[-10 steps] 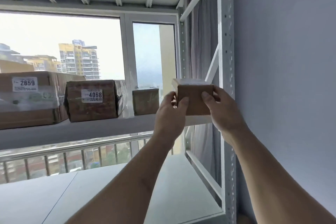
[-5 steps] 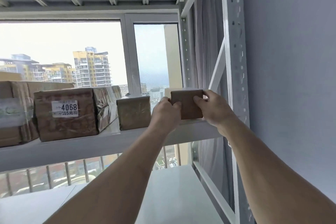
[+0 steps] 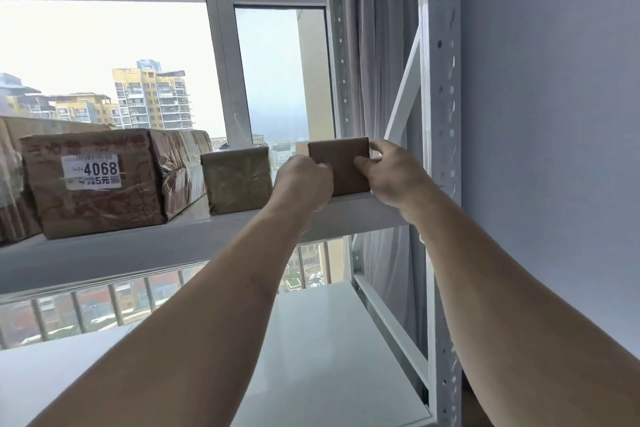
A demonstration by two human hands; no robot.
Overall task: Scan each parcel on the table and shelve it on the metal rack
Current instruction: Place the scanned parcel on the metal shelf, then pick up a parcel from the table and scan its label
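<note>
Standing upright at the right end of the shelf (image 3: 173,246), near its front edge, the parcel (image 3: 341,163) sits between both raised hands (neither nearer), left hand (image 3: 304,180) gripping its left edge and right hand (image 3: 394,173) pinching its right, arms outstretched.

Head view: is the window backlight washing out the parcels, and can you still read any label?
Head view: the sky through the window is blown out, so the small brown cardboard parcel held by the left hand and right hand shows a dim front; the big taped box label still reads 4068; the rack upright leans, likely wide-angle distortion.
</note>
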